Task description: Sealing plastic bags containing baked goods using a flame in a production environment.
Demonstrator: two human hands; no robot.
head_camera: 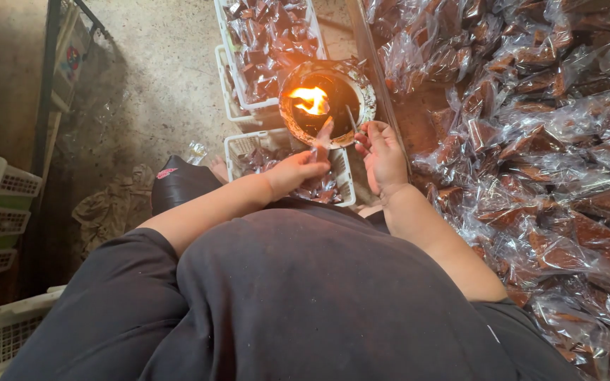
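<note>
A person in a dark shirt sits over a rough, stained concrete floor (pixel 157 77), both bare hands raised to the near rim of a round, blackened bowl (pixel 327 102) in which an orange flame (pixel 311 99) burns. The left hand (pixel 298 168) is pinched on a small clear plastic packet (pixel 315 152), one finger stretched toward the fire. The right hand (pixel 384 154) is curled around something small and pale; what it grips cannot be made out. A thin stick (pixel 351 118) leans inside the bowl. The bowl rests on white plastic crates (pixel 238 144) filled with wrapped brown pieces. Along the right side a heap of clear bags of dark brown wedges (pixel 531 141) spreads across a low platform. More white crates (pixel 1 204) stand at the floor's left edge beside a dark metal frame (pixel 45 85), and a crumpled cloth (pixel 111 208) lies on the concrete near a black shoe (pixel 178 183).
</note>
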